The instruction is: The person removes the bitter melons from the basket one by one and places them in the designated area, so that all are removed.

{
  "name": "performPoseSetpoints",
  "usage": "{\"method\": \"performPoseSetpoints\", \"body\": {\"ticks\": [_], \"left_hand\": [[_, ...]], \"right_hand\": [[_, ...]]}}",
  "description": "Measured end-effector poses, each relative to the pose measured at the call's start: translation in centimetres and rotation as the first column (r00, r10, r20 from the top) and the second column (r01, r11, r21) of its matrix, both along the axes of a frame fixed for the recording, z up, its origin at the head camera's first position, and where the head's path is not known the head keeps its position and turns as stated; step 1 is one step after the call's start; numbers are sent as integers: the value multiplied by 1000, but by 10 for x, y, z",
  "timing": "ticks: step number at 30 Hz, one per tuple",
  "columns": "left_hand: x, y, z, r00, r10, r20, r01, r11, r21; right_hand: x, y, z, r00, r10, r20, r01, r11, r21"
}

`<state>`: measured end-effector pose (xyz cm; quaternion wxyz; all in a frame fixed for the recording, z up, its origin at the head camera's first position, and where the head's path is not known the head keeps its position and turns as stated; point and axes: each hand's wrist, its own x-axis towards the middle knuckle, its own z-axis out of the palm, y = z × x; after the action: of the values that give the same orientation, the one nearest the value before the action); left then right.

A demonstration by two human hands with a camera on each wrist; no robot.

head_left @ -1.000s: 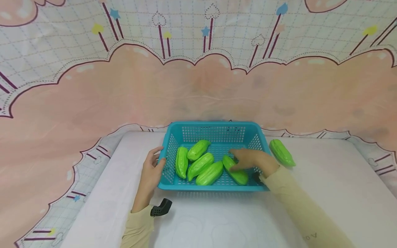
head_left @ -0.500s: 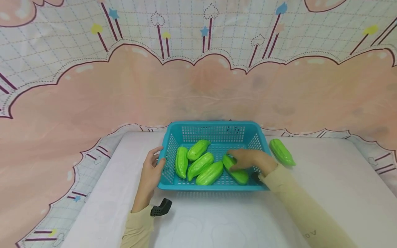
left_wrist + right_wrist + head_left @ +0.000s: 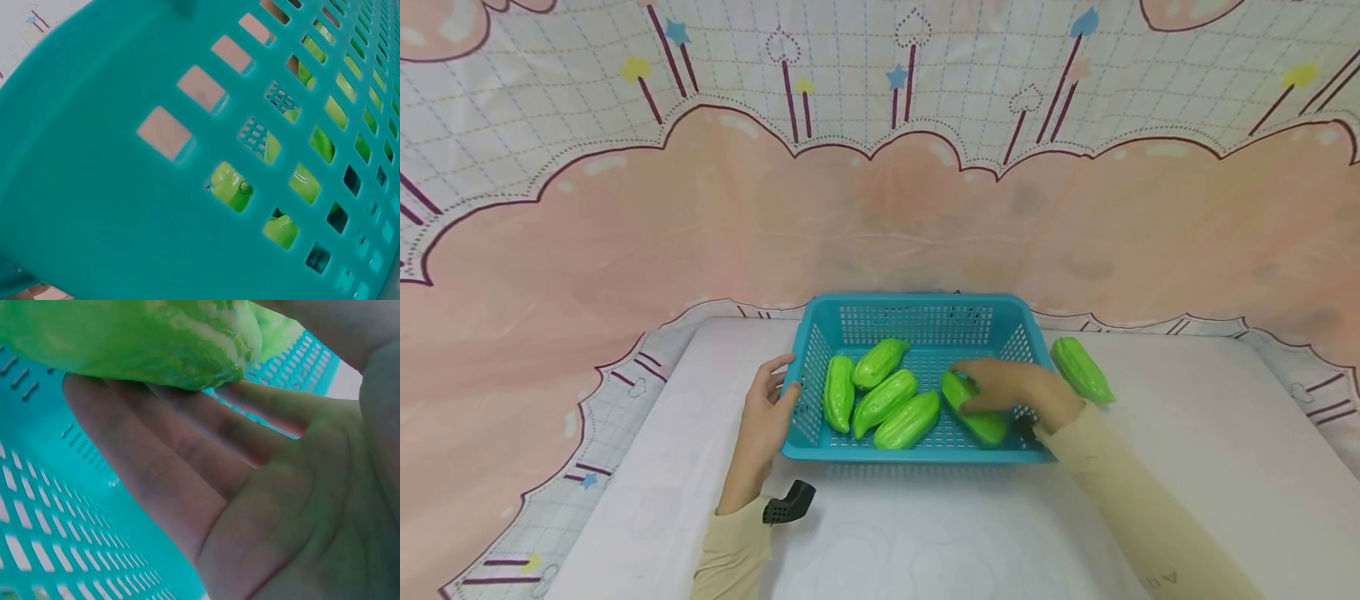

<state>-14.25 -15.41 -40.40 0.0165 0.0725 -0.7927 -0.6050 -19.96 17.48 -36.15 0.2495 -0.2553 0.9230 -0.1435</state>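
Note:
In the head view my right hand reaches into the teal plastic basket and holds a bright green bitter melon at its right end. Close up in the right wrist view, the fingers lie along the underside of that bitter melon; the thumb's contact is unclear. Against the outside of the basket's left rim rests my left hand, its fingers loosely bent and holding no bitter melon. The basket wall fills most of the left wrist view, with only a bit of a finger showing.
Several more bitter melons lie in the left half of the basket. One bitter melon lies on the white table right of the basket. Behind stands a printed fabric backdrop. A black wrist-worn device sits at the left cuff.
The bitter melon under my right hand has shifted very slightly to the right along with the hand. My left hand and the basket stay where they were.

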Motion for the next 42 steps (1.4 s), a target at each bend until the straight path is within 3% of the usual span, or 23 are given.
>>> {"method": "performPoseSetpoints", "body": {"ticks": [12, 27, 42], "left_hand": [[-1, -2, -1, 1000, 4, 5, -4, 1000, -7], [1, 0, 1, 1000, -7, 6, 7, 1000, -8], [-1, -2, -1, 1000, -8, 7, 8, 1000, -9]], "right_hand": [[8, 11, 10, 997, -48, -56, 47, 998, -32], [19, 26, 22, 991, -47, -123, 37, 995, -88], [23, 41, 27, 988, -97, -124, 84, 991, -106]]}}
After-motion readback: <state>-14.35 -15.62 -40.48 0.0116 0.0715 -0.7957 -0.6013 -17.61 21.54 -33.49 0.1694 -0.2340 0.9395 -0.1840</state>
